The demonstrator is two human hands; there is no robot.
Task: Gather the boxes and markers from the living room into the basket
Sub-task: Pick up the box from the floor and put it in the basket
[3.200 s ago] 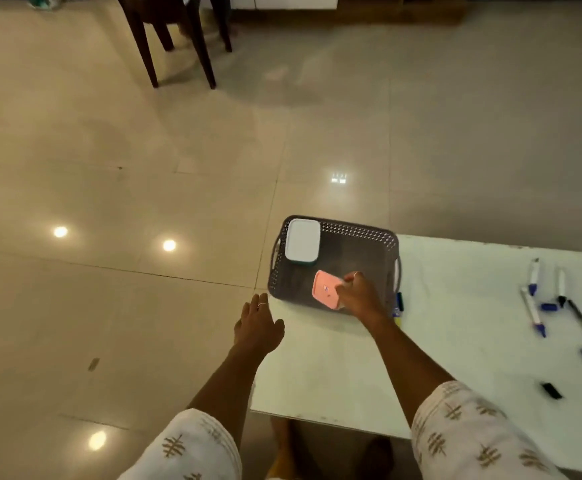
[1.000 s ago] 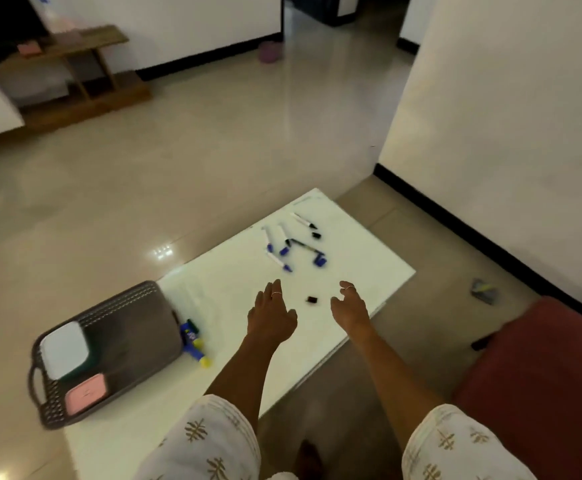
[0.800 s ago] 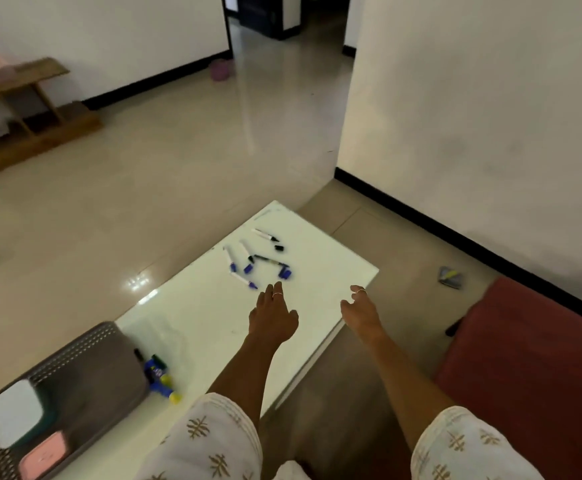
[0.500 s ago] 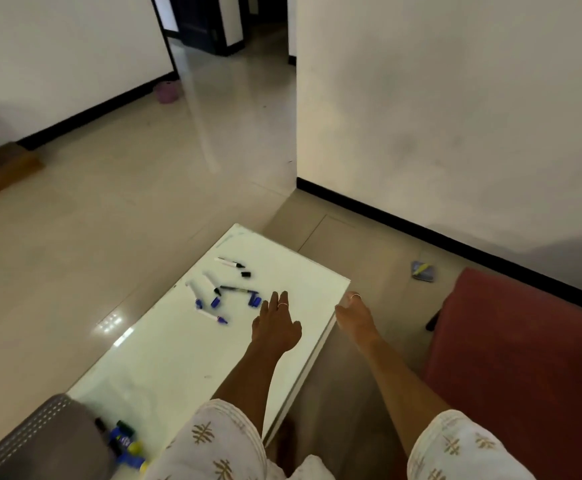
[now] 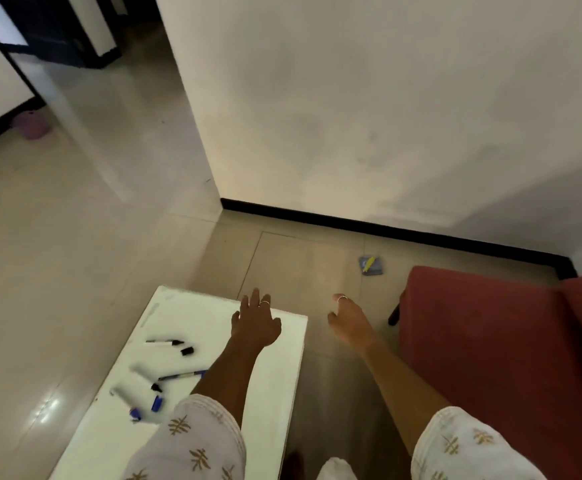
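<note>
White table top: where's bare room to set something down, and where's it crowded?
The white rectangular table is bare along its far end, between the far edge and the black-capped marker, and along the right edge beside the left forearm. The left hand hovers over the far right corner. The left half is crowded: scattered markers and loose caps.

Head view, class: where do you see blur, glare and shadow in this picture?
Head view: the markers on the white table are smeared by motion blur; glare spots shine on the floor tiles at lower left; soft shadow falls across the wall above the red seat; both hands stay fairly sharp.
</note>
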